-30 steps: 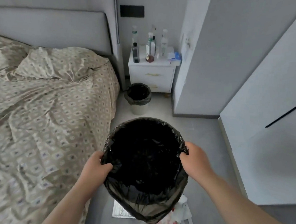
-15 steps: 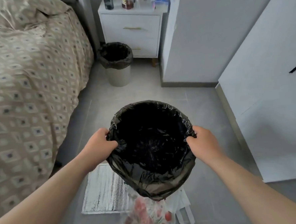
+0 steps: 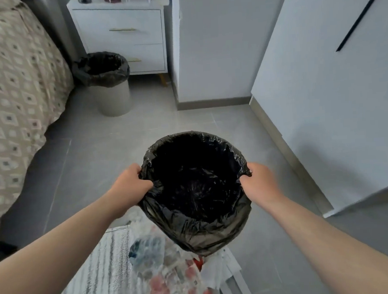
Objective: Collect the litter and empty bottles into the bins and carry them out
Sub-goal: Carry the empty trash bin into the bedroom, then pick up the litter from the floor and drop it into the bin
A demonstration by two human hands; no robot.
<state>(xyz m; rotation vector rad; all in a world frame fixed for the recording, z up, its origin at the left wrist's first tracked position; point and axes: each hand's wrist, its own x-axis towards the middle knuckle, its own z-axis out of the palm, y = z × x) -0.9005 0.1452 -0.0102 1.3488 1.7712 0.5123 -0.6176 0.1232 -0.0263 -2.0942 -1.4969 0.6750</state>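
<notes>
The bin body under the black liner (image 3: 197,192) is hidden; only the crinkled plastic shows, and its inside is too dark to read. Below it, a heap of litter (image 3: 169,273) on the floor blurs into red, white and blue patches, lying partly on a pale ribbed sheet (image 3: 94,278) cut off at the frame's bottom edge. The left hand (image 3: 130,187) and the right hand (image 3: 260,182) pinch the liner's rim on opposite sides, fingers curled closed over the plastic, holding it above the grey tiled floor (image 3: 187,120). A second lined bin (image 3: 108,84) stands beside the white nightstand (image 3: 122,35), whose top is cropped. A patterned bed (image 3: 14,89) fills the left.
</notes>
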